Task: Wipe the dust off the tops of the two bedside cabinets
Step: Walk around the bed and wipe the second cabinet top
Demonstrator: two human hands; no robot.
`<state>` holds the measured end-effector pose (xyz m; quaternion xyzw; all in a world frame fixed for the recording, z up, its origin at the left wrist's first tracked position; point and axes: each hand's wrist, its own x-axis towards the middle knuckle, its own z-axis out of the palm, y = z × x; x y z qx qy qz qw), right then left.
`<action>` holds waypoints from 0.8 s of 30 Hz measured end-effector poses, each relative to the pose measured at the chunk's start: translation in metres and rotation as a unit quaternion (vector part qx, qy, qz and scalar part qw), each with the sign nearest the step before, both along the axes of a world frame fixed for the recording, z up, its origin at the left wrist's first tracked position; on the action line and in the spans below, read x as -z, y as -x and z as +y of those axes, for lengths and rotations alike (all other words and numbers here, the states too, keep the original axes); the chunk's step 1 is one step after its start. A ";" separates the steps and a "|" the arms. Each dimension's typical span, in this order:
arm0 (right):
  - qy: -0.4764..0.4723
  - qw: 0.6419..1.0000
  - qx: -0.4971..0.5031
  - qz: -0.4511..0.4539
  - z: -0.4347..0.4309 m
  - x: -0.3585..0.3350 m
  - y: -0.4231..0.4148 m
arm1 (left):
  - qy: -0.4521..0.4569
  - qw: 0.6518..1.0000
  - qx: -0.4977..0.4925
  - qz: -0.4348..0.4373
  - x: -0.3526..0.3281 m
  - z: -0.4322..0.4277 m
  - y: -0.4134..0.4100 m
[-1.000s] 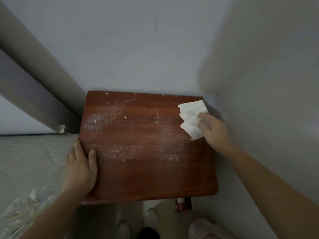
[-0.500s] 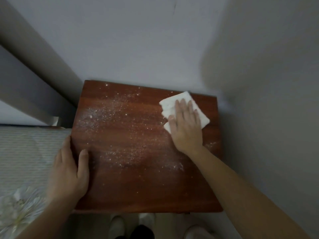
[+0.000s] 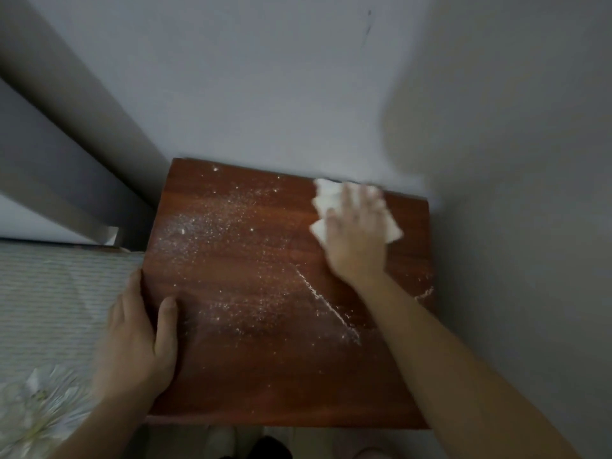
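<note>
Folded white paper towel (image 3: 326, 198) pressed flat under spread right hand (image 3: 356, 238) fingers near dusty reddish-brown wooden cabinet top (image 3: 265, 326) far right corner, left edge gripped by left hand (image 3: 139, 339) fingers.

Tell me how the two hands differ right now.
The right hand lies flat on the white tissue at the cabinet top's far edge; the left hand holds no tissue. The left grips the near left edge, thumb on top. The right looks motion-blurred, the left sharp. Both touch the cabinet top.
</note>
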<state>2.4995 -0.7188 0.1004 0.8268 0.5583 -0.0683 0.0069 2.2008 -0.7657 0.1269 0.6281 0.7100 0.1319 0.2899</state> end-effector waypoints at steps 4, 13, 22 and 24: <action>0.001 0.963 -0.252 0.091 -0.020 -0.018 0.079 | 0.011 1.000 -0.003 -0.006 0.003 -0.001 0.004; -0.041 0.965 0.257 0.019 -0.016 -0.007 -0.017 | 0.039 0.999 -0.004 0.000 -0.004 0.002 0.004; -0.006 0.975 -0.201 0.097 0.066 -0.016 0.132 | 0.041 0.999 -0.015 -0.020 0.001 0.002 0.008; 0.019 0.962 -0.254 0.095 0.073 -0.019 0.127 | 0.037 0.999 -0.012 -0.024 0.001 0.002 0.008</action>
